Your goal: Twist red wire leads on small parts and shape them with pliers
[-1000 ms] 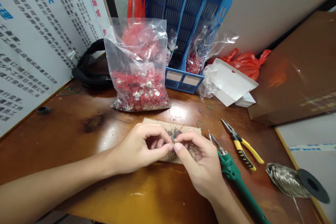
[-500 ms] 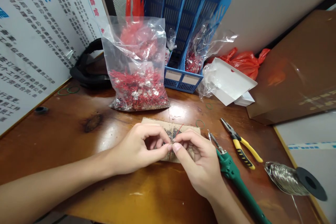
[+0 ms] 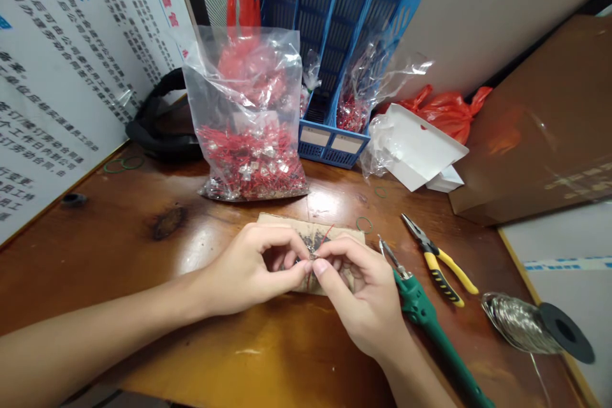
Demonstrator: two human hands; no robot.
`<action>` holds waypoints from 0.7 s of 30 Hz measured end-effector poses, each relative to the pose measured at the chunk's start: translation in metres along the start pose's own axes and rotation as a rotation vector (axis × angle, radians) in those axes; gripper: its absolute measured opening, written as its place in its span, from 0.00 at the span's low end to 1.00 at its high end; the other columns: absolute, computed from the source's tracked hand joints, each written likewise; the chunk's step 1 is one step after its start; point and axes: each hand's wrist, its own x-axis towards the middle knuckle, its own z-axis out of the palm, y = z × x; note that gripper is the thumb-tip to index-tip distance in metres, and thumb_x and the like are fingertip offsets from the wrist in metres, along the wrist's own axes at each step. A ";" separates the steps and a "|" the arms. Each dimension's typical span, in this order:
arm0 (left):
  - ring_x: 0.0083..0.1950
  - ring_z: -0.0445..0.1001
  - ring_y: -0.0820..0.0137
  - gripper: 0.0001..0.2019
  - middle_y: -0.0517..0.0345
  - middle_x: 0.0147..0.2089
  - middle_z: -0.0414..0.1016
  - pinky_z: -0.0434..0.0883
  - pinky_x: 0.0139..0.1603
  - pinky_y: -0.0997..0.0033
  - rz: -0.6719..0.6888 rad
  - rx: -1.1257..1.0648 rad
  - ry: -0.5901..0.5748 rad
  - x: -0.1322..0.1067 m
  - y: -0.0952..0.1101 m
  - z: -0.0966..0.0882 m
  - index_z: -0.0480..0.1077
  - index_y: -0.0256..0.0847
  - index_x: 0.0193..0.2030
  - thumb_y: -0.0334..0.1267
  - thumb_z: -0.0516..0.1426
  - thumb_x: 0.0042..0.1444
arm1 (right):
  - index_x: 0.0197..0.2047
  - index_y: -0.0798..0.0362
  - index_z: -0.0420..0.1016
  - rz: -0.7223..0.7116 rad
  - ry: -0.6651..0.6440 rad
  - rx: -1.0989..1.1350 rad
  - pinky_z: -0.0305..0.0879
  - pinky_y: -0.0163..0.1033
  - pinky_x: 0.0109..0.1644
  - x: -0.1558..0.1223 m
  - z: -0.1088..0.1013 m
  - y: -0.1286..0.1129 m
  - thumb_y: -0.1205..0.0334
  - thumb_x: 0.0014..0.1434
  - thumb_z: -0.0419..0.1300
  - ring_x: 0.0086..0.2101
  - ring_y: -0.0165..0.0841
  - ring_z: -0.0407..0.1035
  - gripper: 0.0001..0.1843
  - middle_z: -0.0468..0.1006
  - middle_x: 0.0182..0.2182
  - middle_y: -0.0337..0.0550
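Note:
My left hand (image 3: 270,264) and my right hand (image 3: 366,287) meet fingertip to fingertip over a scorched piece of cardboard (image 3: 280,221). Between their pinched thumbs and forefingers is a small metal part with a thin red wire (image 3: 327,233) sticking up from it. The fingertips cover most of the part, so its exact kind is hidden. To the right of my right hand lies a green soldering iron (image 3: 423,309), its tip pointing away from me. Yellow-handled long-nose pliers (image 3: 437,261) rest beyond it.
A clear bag of red-wired metal parts (image 3: 253,156) stands behind the cardboard. Behind it is a blue divided rack (image 3: 335,140). A solder spool (image 3: 535,325) lies at the right, below a large brown carton (image 3: 540,121). A white box (image 3: 421,146) and red plastic bags (image 3: 449,111) sit at the back.
Both hands keep the same pinch at the same spot. The whole view has shifted very slightly; nothing on the table has visibly moved.

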 end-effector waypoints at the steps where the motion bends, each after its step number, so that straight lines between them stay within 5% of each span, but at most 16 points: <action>1: 0.26 0.65 0.78 0.06 0.63 0.26 0.70 0.63 0.26 0.80 -0.002 0.002 0.001 0.000 0.000 0.000 0.79 0.36 0.34 0.34 0.63 0.63 | 0.39 0.49 0.80 0.002 0.000 -0.001 0.63 0.36 0.31 0.000 0.000 0.000 0.63 0.68 0.64 0.30 0.31 0.68 0.04 0.73 0.31 0.39; 21: 0.26 0.65 0.78 0.06 0.63 0.26 0.69 0.63 0.26 0.81 -0.005 -0.014 -0.015 0.000 -0.002 0.001 0.79 0.36 0.34 0.33 0.63 0.63 | 0.37 0.49 0.80 -0.021 0.009 -0.033 0.62 0.36 0.30 0.001 -0.001 -0.001 0.65 0.67 0.64 0.29 0.30 0.68 0.05 0.73 0.29 0.38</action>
